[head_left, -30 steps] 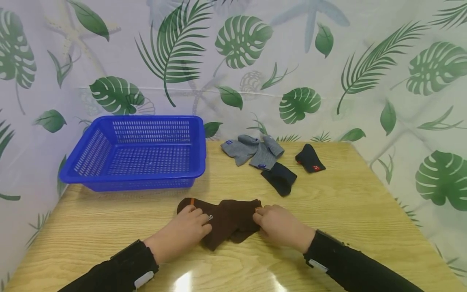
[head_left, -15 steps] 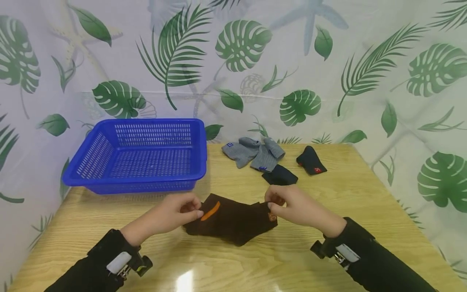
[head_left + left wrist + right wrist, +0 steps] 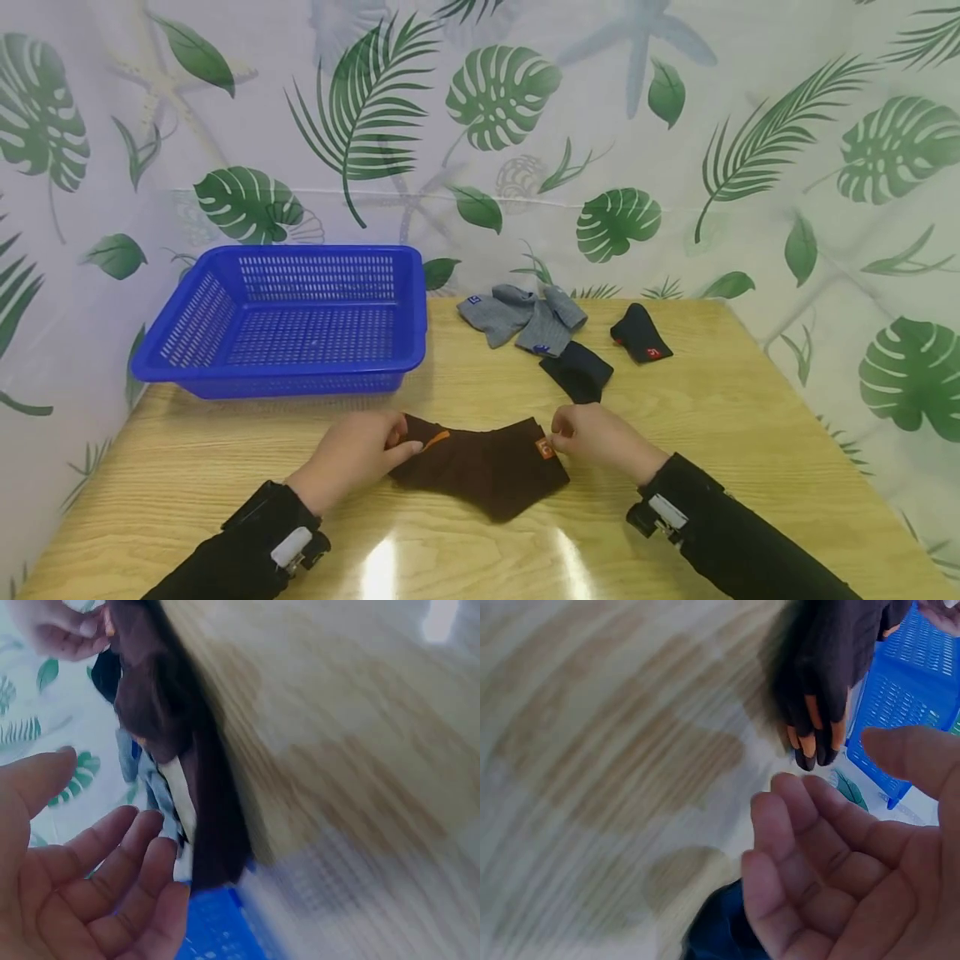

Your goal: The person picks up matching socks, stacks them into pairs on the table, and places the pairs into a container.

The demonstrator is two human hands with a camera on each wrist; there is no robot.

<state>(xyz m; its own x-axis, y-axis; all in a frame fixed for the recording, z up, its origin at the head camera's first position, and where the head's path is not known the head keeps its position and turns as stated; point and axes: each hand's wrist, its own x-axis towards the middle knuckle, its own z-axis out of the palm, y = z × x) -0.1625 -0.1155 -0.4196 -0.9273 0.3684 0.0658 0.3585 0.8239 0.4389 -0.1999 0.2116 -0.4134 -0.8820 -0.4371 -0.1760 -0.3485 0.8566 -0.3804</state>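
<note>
A pair of dark brown socks (image 3: 487,471) with an orange stripe and an orange label lies spread across the near middle of the table, one sock over the other. At its left end is my left hand (image 3: 352,457); in the left wrist view the thumb stands apart from loosely bent fingers (image 3: 124,881), fingertips right by the fabric. My right hand (image 3: 607,442) is beside the labelled cuff end. In the right wrist view its thumb and relaxed fingers (image 3: 810,855) are apart with nothing between them, and the layered cuffs (image 3: 817,735) show just past the fingertips.
A blue plastic basket (image 3: 277,367) stands at the back left. Two grey socks (image 3: 495,318) lie bunched at the back middle. One black sock (image 3: 576,368) is just in front of them, and another black sock (image 3: 641,333) lies farther right. Behind the table hangs a leaf-print cloth (image 3: 525,192).
Both hands lifted and turned the brown socks, pinching the ends, then lowered them nearer the front. Now the fingers have let go, and the right hand has drawn slightly away from the cuff.
</note>
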